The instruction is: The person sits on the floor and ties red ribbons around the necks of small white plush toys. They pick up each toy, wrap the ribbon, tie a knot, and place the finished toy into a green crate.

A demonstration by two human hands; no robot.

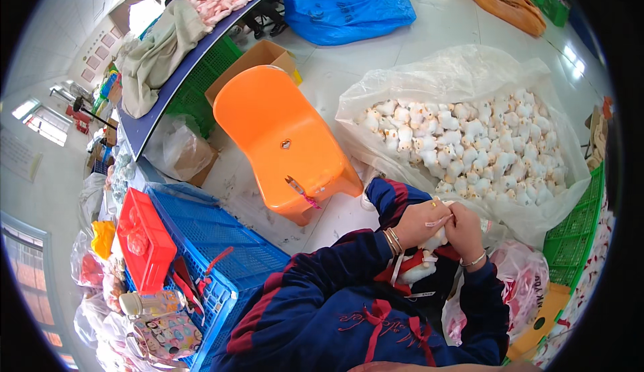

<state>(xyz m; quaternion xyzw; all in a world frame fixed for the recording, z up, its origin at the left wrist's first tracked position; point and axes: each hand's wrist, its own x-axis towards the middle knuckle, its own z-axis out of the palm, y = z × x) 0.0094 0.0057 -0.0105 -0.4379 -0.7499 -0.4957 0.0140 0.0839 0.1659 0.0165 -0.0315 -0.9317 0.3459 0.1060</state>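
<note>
My left hand [417,226] and my right hand [465,230] meet over my lap, fingers closed and pinched together. Between them shows part of a small white plush toy [435,240], mostly covered by my fingers. A narrow white strip [437,222] lies across the left hand's fingers; what it is I cannot tell. Just below, a white fluffy piece [417,273] with red beside it rests on my lap. Beyond my hands, a large clear plastic bag [376,80] lies open, filled with many small white plush toys [469,147].
An orange chair [268,144] stands ahead, with small snips [295,185] on its seat. On the left are a blue crate [208,231], a red tray [144,238] and a bottle [151,303]. A green crate [573,228] is at right. Farther off lies a blue bag [345,13].
</note>
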